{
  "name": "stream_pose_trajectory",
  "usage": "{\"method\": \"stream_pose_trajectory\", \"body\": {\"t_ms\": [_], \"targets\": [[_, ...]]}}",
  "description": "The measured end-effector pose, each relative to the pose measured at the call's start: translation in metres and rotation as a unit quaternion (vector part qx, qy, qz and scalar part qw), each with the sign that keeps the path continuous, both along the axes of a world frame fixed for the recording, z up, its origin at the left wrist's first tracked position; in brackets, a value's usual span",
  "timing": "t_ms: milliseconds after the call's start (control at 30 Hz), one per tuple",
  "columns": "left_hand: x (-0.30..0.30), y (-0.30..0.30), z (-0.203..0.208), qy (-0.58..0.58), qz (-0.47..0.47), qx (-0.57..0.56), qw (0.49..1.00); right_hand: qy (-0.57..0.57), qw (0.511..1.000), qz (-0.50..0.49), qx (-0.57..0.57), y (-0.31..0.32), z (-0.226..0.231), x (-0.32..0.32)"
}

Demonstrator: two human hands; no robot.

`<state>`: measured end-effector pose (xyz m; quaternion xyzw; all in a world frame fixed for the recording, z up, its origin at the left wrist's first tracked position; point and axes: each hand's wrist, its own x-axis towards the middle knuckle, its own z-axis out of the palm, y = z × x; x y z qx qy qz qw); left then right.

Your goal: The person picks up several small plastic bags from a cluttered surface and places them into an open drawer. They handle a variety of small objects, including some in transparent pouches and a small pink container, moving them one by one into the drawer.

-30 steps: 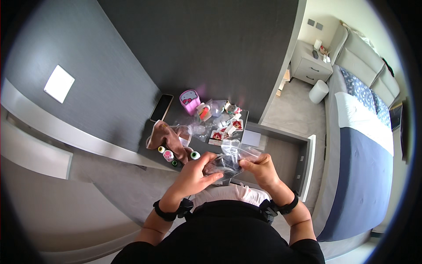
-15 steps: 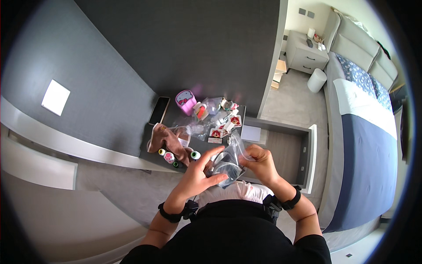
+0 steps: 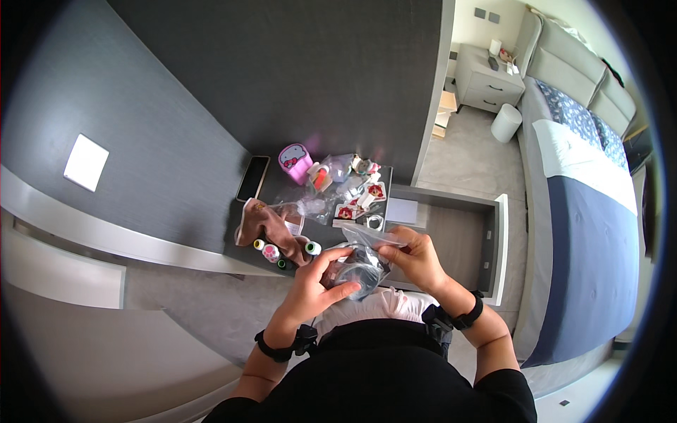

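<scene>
Bag of clear plastic (image 3: 365, 271), its dark contents hard to make out, is in both my hands just above my lap (image 3: 383, 306). My left hand (image 3: 316, 285) grips its body between thumb and fingers; my right hand (image 3: 416, 259) pinches its upper edge. Brown cloth (image 3: 264, 224) lies ahead to my left, an open drawer (image 3: 455, 247) right.

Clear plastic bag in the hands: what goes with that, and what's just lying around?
In use:
left hand, holding the clear bag
right hand, pinching the bag near its top
something round inside the bag, too blurry to name

Seemingly just lying about:
phone
pink container
brown cloth
picture cards
</scene>
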<state>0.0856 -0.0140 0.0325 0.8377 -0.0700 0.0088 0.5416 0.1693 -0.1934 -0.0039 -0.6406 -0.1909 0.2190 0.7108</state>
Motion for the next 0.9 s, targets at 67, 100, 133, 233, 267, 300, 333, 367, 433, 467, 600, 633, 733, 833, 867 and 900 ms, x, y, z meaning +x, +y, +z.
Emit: {"method": "stream_pose_trajectory", "body": {"t_ms": [67, 100, 133, 233, 267, 300, 333, 367, 433, 467, 600, 633, 733, 833, 867, 900], "targets": [[-0.002, 0.001, -0.016, -0.029, 0.015, -0.009, 0.999, 0.017, 1.0, -0.005, 0.02, 0.0, 0.0, 0.001], [-0.002, 0.001, -0.021, -0.057, 0.03, -0.017, 0.998, 0.017, 1.0, -0.005, 0.02, 0.0, 0.0, 0.001], [-0.003, 0.0, -0.023, -0.057, 0.031, -0.017, 0.998, 0.037, 0.998, -0.003, 0.042, 0.0, 0.001, 0.002], [0.0, -0.003, -0.021, -0.009, 0.072, -0.074, 0.995, 0.063, 0.994, 0.019, 0.082, -0.001, 0.003, 0.002], [0.004, -0.003, -0.018, -0.021, 0.066, -0.024, 0.997, 0.069, 0.992, 0.04, 0.1, -0.001, 0.004, 0.001], [0.006, -0.003, -0.017, -0.034, 0.061, 0.028, 0.997, 0.07, 0.992, 0.04, 0.101, 0.0, 0.006, 0.001], [0.006, -0.004, -0.019, -0.033, 0.061, 0.028, 0.997, 0.064, 0.992, 0.054, 0.093, 0.001, 0.008, -0.001], [0.006, -0.005, -0.022, -0.027, 0.059, -0.031, 0.997, 0.058, 0.992, 0.067, 0.085, 0.002, 0.01, -0.001], [0.008, -0.008, -0.026, -0.021, 0.057, -0.091, 0.994, 0.046, 0.994, 0.068, 0.076, 0.004, 0.008, -0.002], [0.009, -0.009, -0.027, -0.04, 0.052, -0.153, 0.986, 0.033, 0.995, 0.07, 0.066, 0.004, 0.008, -0.002], [0.014, -0.002, -0.031, -0.035, 0.067, -0.227, 0.971, -0.034, 0.996, 0.077, 0.035, 0.003, 0.007, 0.0], [0.013, 0.0, -0.033, -0.011, 0.072, -0.268, 0.961, -0.076, 0.994, 0.075, 0.021, 0.003, 0.008, 0.0], [0.015, 0.001, -0.032, -0.016, 0.053, -0.282, 0.958, -0.074, 0.995, 0.057, 0.029, 0.005, 0.006, -0.002], [0.017, -0.015, -0.018, -0.035, 0.063, -0.278, 0.958, 0.012, 0.995, 0.038, 0.087, 0.009, 0.006, -0.002], [0.017, -0.013, -0.019, -0.034, 0.062, -0.278, 0.958, 0.055, 0.99, 0.035, 0.124, 0.009, 0.007, -0.001], [0.017, -0.011, -0.02, -0.023, 0.043, -0.265, 0.963, 0.054, 0.99, 0.034, 0.124, 0.01, 0.008, 0.0]]}}
